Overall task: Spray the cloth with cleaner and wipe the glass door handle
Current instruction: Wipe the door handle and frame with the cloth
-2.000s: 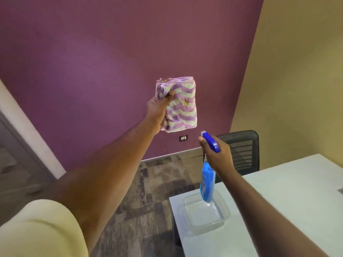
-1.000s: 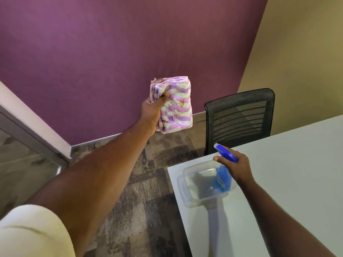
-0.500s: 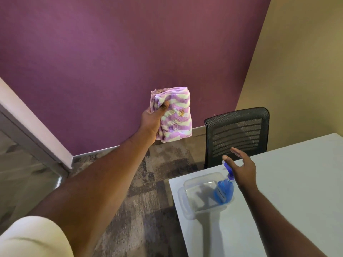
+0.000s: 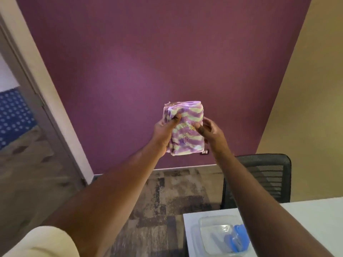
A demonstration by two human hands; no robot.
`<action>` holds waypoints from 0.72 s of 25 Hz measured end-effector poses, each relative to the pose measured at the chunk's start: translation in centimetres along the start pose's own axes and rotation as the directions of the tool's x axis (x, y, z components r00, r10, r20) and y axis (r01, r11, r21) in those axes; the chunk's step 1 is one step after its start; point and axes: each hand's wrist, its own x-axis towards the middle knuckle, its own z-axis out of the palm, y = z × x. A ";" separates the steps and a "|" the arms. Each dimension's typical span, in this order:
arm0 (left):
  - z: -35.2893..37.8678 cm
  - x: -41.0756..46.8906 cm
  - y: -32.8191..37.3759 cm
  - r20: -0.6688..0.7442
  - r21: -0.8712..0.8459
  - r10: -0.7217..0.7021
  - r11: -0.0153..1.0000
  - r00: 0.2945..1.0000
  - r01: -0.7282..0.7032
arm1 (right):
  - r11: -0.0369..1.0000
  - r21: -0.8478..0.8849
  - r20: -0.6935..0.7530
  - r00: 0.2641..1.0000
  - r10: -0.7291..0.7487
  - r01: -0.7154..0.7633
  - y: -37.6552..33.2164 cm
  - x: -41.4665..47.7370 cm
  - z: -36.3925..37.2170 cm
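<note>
A folded cloth (image 4: pixel 185 127) with purple and pale yellow stripes is held up in front of the purple wall. My left hand (image 4: pixel 164 133) grips its left side, thumb across the front. My right hand (image 4: pixel 210 133) touches its right edge, fingers curled around it. The blue spray bottle (image 4: pixel 236 239) lies in a clear plastic tray (image 4: pixel 204 224) on the white table at the bottom right, partly hidden by my right forearm. The glass door (image 4: pixel 24 145) with its grey frame is at the left; no handle is visible.
A white table (image 4: pixel 191 238) fills the bottom right corner. A black mesh chair (image 4: pixel 267 179) stands behind it against the beige wall. Patterned carpet (image 4: pixel 167 201) covers the floor between the table and the door.
My right hand set the spray bottle into the clear tray, let go, and rose to the cloth's right edge. The view tilted upward.
</note>
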 end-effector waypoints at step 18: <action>-24.3 1.5 18.6 -0.355 0.098 0.299 0.954 0.886 -0.283 | 0.944 0.324 0.353 0.919 -0.177 0.057 -7.7 10.0 31.7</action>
